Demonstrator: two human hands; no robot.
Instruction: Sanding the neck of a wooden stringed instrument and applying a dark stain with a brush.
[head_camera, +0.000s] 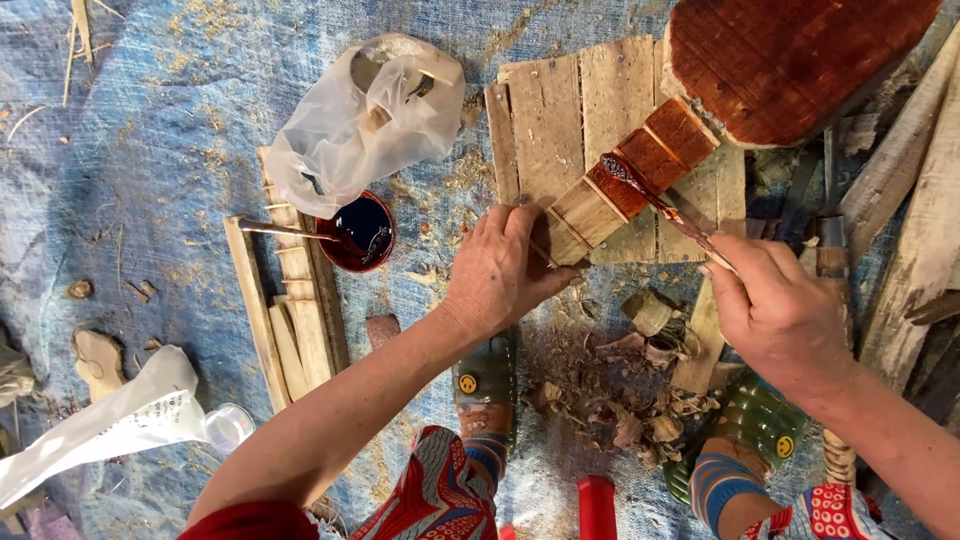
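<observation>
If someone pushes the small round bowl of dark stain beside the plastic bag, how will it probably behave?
The bowl of dark stain looks shallow and open, so its liquid would probably slosh out. A stick resting across its rim may lever it over. On the rough blue tarp it likely drags, not glides.
</observation>
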